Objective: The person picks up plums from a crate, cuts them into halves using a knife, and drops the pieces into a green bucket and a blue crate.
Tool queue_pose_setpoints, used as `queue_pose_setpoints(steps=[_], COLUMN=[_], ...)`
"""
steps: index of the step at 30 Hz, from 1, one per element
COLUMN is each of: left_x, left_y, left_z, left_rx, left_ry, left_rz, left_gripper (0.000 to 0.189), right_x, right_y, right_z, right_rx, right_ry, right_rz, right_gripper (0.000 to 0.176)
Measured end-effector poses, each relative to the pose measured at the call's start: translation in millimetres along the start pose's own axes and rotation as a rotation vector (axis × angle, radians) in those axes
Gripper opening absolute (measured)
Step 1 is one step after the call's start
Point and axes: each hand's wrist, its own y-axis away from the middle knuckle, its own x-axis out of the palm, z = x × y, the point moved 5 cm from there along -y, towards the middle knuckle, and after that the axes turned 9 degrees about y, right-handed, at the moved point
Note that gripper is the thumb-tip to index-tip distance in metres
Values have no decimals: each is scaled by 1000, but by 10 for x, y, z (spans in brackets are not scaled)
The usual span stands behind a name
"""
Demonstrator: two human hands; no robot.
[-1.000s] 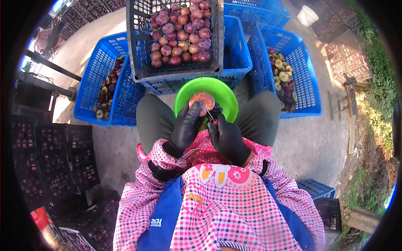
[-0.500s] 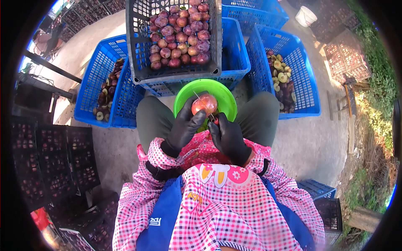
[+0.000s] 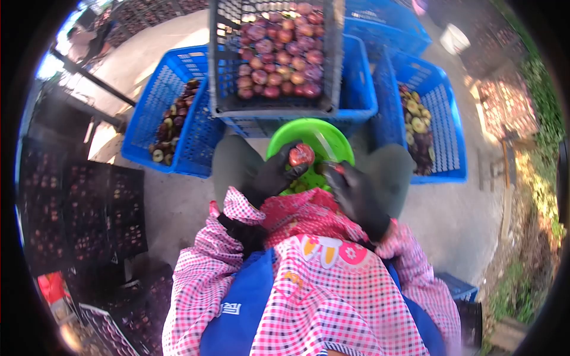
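My left hand (image 3: pixel 270 175), in a black glove, is closed around a reddish plum (image 3: pixel 301 155) above a bright green basin (image 3: pixel 345 142) between my knees. Black-gloved too, my right hand (image 3: pixel 351 188) grips a small knife (image 3: pixel 326 145) whose thin blade points up and away, just right of the plum and apart from it. A bit of red handle shows by the fingers. Inside the basin lie greenish-yellow pieces, partly hidden by my hands. Directly beyond it, a dark crate (image 3: pixel 216 89) full of whole plums (image 3: pixel 282 53) rests on a blue crate (image 3: pixel 358 101).
A left blue crate (image 3: pixel 138 139) and a right blue crate (image 3: pixel 445 118) hold cut plums. Dark crates of fruit (image 3: pixel 89 207) are stacked at my left. A white bucket (image 3: pixel 455 39) stands at the back right. Plants (image 3: pixel 540 107) border the right side.
My right hand with the knife has moved away from the plum, opening a gap between them. The plum is turned in my left hand. The whole view has shifted slightly.
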Motion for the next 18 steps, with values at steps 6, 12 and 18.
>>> queue_pose_setpoints(steps=[6,12,18], left_x=[441,428,618], left_y=[80,54,10], left_z=[-310,-385,-511], left_rx=[-317,-31,-70], left_ry=[1157,511,595], left_rz=[127,-264,-307], left_gripper=[44,41,42], right_x=[-51,163,43], right_y=[-185,-141,-246], right_z=[-55,-132,-22], right_rx=[-219,91,64], right_ry=[123,-110,-82], right_rz=[-161,-128,-199], right_gripper=[46,49,45])
